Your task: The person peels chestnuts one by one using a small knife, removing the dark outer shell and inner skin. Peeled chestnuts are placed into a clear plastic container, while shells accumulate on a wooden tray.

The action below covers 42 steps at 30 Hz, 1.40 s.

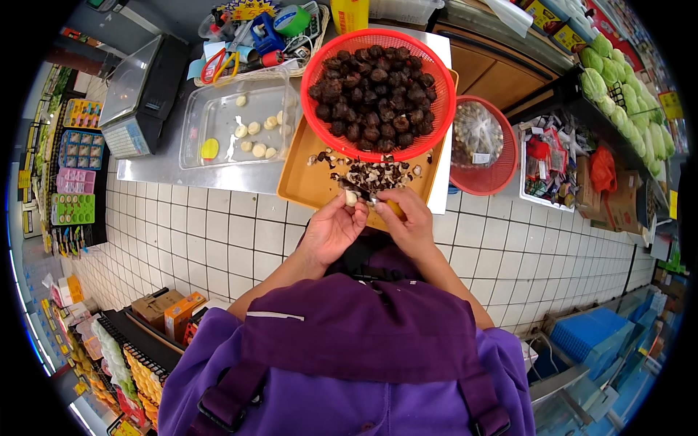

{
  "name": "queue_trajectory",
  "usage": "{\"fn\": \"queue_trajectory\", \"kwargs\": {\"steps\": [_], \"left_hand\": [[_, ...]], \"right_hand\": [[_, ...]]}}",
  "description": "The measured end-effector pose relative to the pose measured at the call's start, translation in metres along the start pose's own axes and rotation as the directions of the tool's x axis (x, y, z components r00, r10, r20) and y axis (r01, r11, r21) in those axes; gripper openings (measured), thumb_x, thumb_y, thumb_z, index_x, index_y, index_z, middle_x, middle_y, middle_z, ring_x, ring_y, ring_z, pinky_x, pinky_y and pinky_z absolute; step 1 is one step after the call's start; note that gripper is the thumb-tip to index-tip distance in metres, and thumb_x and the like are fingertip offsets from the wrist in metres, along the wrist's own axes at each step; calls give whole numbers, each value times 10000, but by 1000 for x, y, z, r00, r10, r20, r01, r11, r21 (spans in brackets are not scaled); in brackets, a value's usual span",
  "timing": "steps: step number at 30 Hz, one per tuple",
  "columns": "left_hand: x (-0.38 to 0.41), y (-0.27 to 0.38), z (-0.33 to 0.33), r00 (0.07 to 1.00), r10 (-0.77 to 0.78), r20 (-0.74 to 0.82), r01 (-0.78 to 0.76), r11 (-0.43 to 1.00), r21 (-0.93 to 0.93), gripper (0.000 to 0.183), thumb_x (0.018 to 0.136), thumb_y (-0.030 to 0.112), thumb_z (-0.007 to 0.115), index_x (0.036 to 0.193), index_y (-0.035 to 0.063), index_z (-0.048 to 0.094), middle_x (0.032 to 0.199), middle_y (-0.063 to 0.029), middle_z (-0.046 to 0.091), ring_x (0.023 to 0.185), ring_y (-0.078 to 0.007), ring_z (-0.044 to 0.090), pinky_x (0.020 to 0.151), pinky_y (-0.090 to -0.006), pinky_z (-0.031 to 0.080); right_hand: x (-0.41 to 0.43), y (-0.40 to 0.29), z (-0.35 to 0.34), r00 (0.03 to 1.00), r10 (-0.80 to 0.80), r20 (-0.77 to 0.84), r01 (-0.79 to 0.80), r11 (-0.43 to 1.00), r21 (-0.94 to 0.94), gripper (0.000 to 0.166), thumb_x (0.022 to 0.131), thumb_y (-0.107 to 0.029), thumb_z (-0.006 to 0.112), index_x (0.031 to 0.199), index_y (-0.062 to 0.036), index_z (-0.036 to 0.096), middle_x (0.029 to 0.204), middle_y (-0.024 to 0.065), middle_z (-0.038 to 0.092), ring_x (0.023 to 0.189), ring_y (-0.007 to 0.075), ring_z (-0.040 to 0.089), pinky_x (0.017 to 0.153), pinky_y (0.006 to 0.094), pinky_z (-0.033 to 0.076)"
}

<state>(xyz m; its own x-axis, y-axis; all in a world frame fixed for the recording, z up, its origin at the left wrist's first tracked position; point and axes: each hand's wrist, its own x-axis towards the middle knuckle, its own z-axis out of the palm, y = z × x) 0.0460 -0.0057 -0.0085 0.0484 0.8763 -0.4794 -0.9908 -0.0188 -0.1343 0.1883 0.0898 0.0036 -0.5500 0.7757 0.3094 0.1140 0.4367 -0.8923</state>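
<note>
My left hand (334,231) pinches a mostly white, peeled water chestnut (350,198) between thumb and fingertips. In my right hand (411,220) is a peeling knife with a yellow handle (396,209), its dark blade pointing left towards the water chestnut. Both hands are over the near edge of an orange tray (300,169), where dark and white peelings (379,175) lie. Beyond them a red plastic colander (312,122) full of unpeeled water chestnuts (379,98) rests over the tray. To the left, a clear plastic container (192,133) holds several peeled water chestnuts (253,128) and a yellow disc (209,149).
A black weighing scale (163,90) stands left on the metal table (147,170). Behind the container is a wicker basket (297,71) with scissors (212,66) and tape (292,20). At right, a red basket (485,182) holds a filled plastic bag (479,133).
</note>
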Motion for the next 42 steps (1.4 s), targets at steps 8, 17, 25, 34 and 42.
{"fn": "queue_trajectory", "kwargs": {"steps": [8,17,25,34,42], "left_hand": [[-2,1,7,1000,-10,22,9,999,52,203,899,117,514,1054,-14,506,965,-128,587,870,-217,592,775,-308,524],[1,2,1,999,40,29,-44,989,140,214,877,108,537,1058,-3,517,947,-122,595,852,-208,593,760,-303,521],[5,1,8,998,49,-38,-40,977,208,181,856,87,541,1010,-3,515,899,-107,580,781,-188,558,703,-281,494],[4,6,6,996,91,-18,-81,947,310,188,852,78,536,1030,21,515,927,-106,584,801,-180,565,735,-290,495],[4,6,2,1000,15,-4,-15,995,102,208,874,75,510,1065,-8,506,980,-142,578,888,-228,582,807,-325,507]], "right_hand": [[-5,16,-10,978,199,68,-200,980,19,114,771,-68,644,878,-33,626,803,96,616,721,241,603,625,305,472],[18,-10,-8,996,-44,80,48,998,-39,128,764,-85,660,873,-27,625,810,88,622,724,242,605,623,293,474],[14,-5,-14,988,69,138,-77,995,56,114,775,-100,654,872,-44,632,813,80,621,718,221,605,611,282,471],[2,20,-24,925,318,208,-319,947,-25,124,783,-120,658,879,-45,632,813,73,622,721,205,603,626,282,467],[14,-7,-8,991,51,126,-58,997,52,118,782,-93,653,881,-31,630,821,89,620,748,224,601,653,285,468]]}}
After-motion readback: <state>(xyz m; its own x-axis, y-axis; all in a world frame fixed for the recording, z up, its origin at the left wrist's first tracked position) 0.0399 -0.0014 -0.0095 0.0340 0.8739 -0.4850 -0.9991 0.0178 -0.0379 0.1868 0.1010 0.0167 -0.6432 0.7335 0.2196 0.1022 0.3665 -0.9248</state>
